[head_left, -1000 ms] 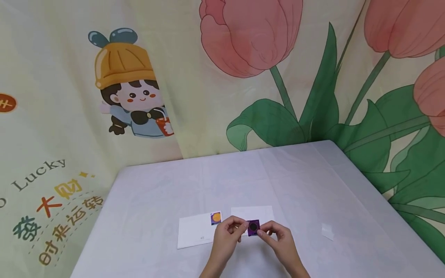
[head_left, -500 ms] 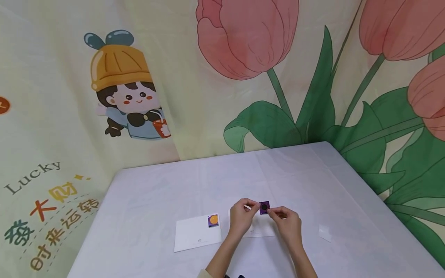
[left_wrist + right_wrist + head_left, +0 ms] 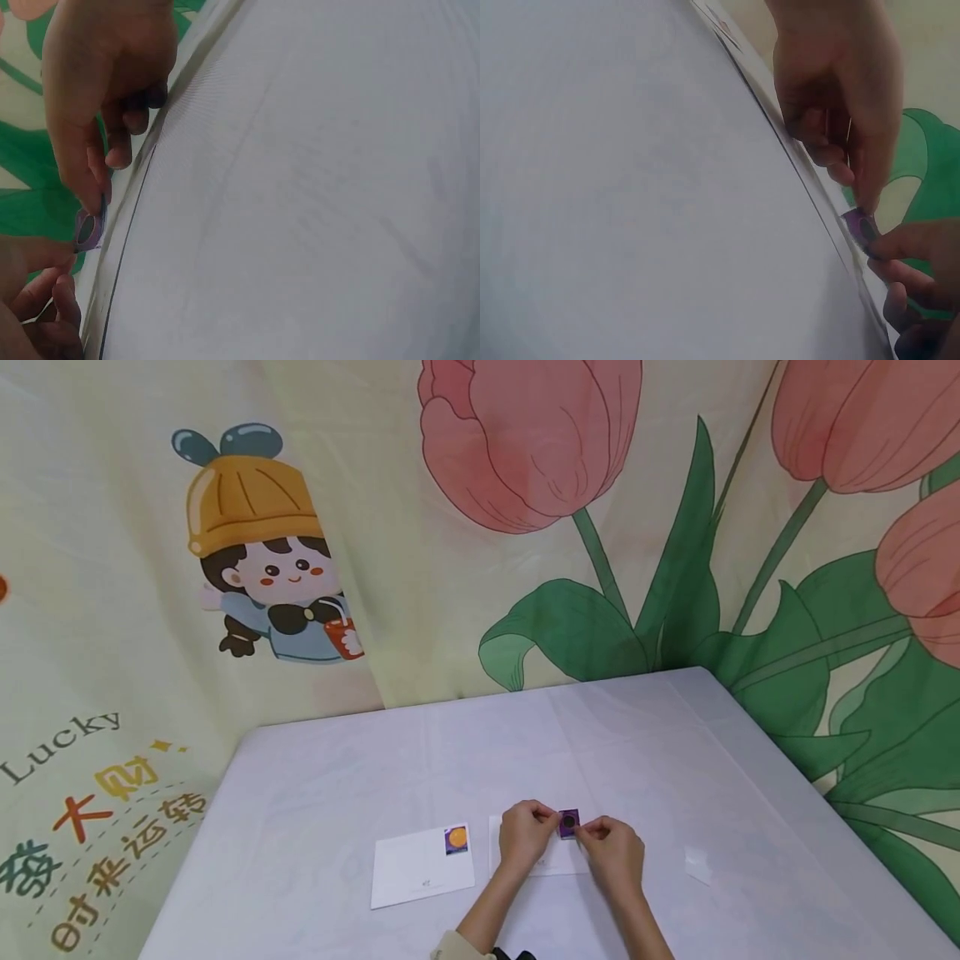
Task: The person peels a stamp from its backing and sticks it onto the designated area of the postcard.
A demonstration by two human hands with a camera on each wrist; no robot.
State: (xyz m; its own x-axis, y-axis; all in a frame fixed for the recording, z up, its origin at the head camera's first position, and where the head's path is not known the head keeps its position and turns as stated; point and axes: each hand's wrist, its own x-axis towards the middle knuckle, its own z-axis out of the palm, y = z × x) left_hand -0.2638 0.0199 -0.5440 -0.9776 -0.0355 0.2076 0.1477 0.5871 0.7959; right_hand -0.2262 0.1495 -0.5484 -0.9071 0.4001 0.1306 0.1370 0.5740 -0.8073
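Observation:
Both hands pinch a small purple stamp (image 3: 569,824) with a dark round disc printed on it. My left hand (image 3: 527,835) has its left edge between thumb and finger, and my right hand (image 3: 615,853) grips the lower right edge. Beneath is a white envelope (image 3: 553,862), partly covered by the hands, with the stamp over its upper right corner. Whether the stamp touches the paper I cannot tell. To the left lies another white envelope (image 3: 412,870), bearing a stamp with an orange disc (image 3: 456,839). The wrist views also show the purple stamp (image 3: 88,229) between both hands' fingertips.
A small clear piece of film or paper (image 3: 697,865) lies to the right of the hands. Everything rests on a table with a white cloth (image 3: 360,777). Behind it hangs a printed curtain (image 3: 420,568) with tulips and a cartoon figure.
Both hands carried the stamp away from me and right, to the envelope's upper right corner, then slightly back toward me. Their pinch on it has stayed. The head view shifted slightly.

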